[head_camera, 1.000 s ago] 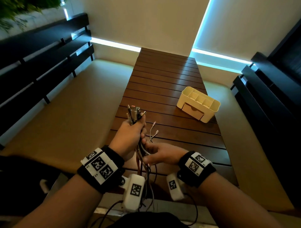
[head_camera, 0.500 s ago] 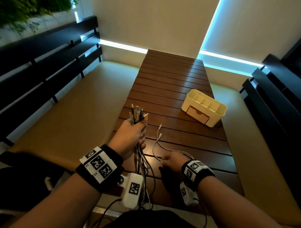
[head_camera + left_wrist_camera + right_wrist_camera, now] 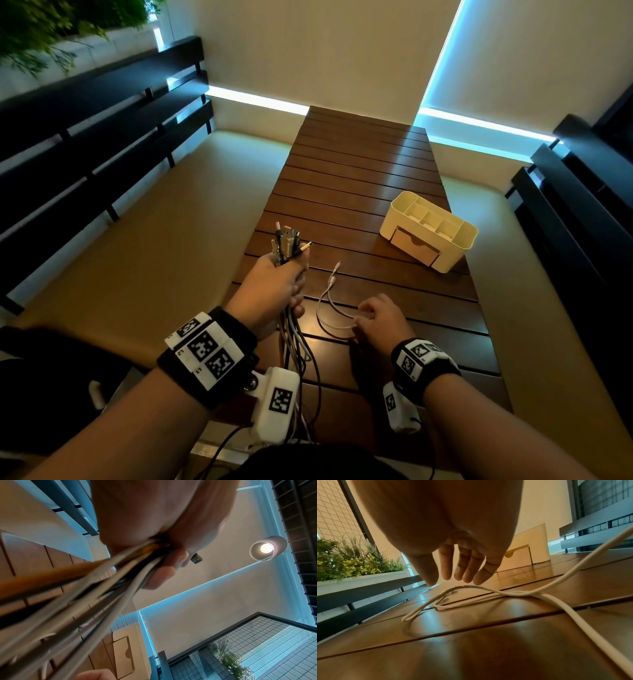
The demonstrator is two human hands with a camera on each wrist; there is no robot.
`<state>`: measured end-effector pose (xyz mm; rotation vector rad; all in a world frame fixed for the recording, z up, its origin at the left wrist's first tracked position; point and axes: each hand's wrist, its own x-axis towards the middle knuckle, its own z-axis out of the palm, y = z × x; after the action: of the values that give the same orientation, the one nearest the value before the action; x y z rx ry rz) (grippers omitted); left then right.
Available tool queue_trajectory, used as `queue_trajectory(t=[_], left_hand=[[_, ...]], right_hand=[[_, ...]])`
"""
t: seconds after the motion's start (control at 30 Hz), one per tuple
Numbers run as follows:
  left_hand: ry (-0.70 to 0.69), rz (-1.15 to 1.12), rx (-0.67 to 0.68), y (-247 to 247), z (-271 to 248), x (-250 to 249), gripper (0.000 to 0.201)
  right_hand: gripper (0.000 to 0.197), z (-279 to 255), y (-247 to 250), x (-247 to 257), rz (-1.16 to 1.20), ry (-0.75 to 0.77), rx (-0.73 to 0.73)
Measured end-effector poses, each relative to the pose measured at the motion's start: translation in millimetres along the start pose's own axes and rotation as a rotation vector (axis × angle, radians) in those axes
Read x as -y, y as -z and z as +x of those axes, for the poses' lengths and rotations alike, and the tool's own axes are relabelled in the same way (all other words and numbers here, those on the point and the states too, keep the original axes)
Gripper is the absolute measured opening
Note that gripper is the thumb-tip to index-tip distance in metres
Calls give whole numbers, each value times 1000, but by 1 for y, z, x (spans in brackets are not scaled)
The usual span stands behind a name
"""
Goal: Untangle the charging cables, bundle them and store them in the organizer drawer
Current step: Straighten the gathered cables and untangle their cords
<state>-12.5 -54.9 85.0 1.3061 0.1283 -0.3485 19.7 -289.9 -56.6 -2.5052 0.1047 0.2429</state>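
Observation:
My left hand point(image 3: 294, 291) grips a bundle of charging cables point(image 3: 287, 243) upright over the near left part of the table, plug ends fanned above the fist. The cords point(image 3: 96, 582) hang down past the wrist. A thin white cable point(image 3: 327, 305) lies looped on the slats to the right. My right hand point(image 3: 363, 318) hovers at that cable's near end; in the right wrist view its fingers point(image 3: 465, 566) hang relaxed just above the white cable point(image 3: 471, 592), gripping nothing. The cream organizer point(image 3: 459, 240) stands at the right edge, its drawer point(image 3: 412, 245) shut.
The dark slatted wooden table point(image 3: 359, 164) runs away from me between two tan cushioned benches point(image 3: 154, 222). Black slatted backrests point(image 3: 85, 130) line both sides. A planter with greenery point(image 3: 351, 563) sits behind the left bench.
My right hand left the bundle, dropped to the table on the right, and the white cable now lies spread on the slats. The left hand keeps its grip.

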Motion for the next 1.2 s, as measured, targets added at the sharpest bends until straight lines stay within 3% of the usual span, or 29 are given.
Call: queue_trajectory(t=[0.23, 0.47, 0.73, 1.1, 1.2], left_hand=[[6, -1, 1, -2, 6, -1, 31], [19, 4, -8, -3, 12, 0, 30], [15, 1, -22, -3, 17, 1, 28], [23, -5, -29, 3, 14, 0, 31], [24, -5, -31, 2, 13, -1, 30]], right_hand=[[20, 8, -6, -5, -80, 4, 27], [4, 21, -10, 0, -33, 20, 16], [32, 24, -19, 31, -210, 109, 172], [7, 21, -17, 29, -313, 77, 305], [19, 19, -19, 32, -265, 64, 268]])
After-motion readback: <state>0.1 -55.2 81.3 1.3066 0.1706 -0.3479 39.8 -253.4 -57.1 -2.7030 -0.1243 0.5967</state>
